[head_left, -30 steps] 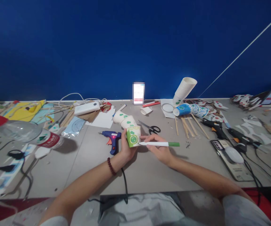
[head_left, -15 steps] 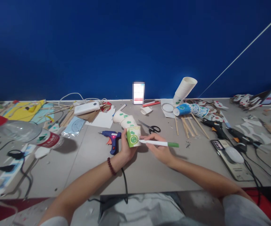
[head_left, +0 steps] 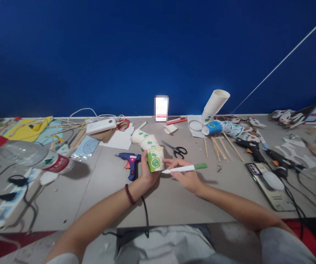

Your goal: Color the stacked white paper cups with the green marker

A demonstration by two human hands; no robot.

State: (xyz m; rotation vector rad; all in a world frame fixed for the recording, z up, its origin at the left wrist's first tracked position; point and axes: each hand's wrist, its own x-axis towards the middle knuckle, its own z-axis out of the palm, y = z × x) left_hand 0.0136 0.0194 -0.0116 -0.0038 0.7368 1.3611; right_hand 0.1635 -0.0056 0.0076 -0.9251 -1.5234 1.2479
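A chain of joined paper cups [head_left: 155, 161] curves up and away to the left; its nearest cup has a green-coloured band around a round green emblem. My left hand [head_left: 148, 175], with a beaded bracelet at the wrist, is closed around that nearest cup from the left and below. In my right hand [head_left: 187, 178] is a white marker pen [head_left: 184, 168] with a green end, its tip close to the cup's lower right edge. Whether the tip touches the cup I cannot tell. A blue hot glue gun [head_left: 132, 163] lies left of the cups, its light glowing red.
Black scissors [head_left: 179, 151] lie behind my right hand. A stack of paper cups [head_left: 215, 106] leans by the blue wall, near a blue-patterned cup chain [head_left: 215, 127] on sticks. A phone [head_left: 270, 190] is at right; a plastic bottle [head_left: 37, 156] and power strip [head_left: 15, 201] are left.
The marker's tip has moved down from beside the green emblem to the cup's lower right edge. My right hand has shifted slightly; the left hand still grips the cup.
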